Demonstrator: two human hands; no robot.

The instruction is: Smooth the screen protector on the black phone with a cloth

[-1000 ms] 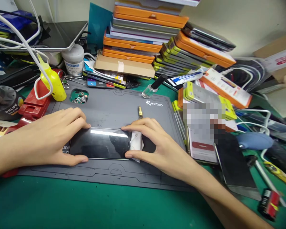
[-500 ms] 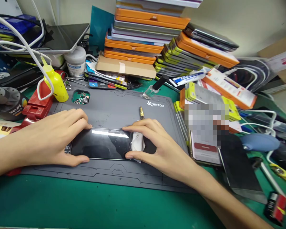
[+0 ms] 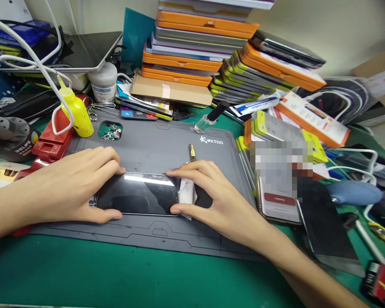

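A black phone [image 3: 137,199] lies flat, screen up, on a grey work mat [image 3: 160,149]. My left hand [image 3: 70,184] grips its left end, fingers on the far edge and thumb on the near edge. My right hand [image 3: 211,194] pinches the right end the same way, forefinger at the far corner and thumb at the near corner. Under the right palm lies a crumpled white wipe [image 3: 188,194]. A small brass-tipped tool [image 3: 191,152] rests on the mat just beyond my right fingers.
A yellow squeeze bottle [image 3: 77,113] and red tool [image 3: 49,141] stand left of the mat. Stacks of orange and grey boxes [image 3: 192,47] rise behind. A glass vial [image 3: 205,122], phones, cables and a blue blower [image 3: 354,192] crowd the right side. Green table [image 3: 115,278] lies in front.
Both hands keep the same hold on the phone. Only the camera has shifted slightly, so everything sits a little further right in the picture.
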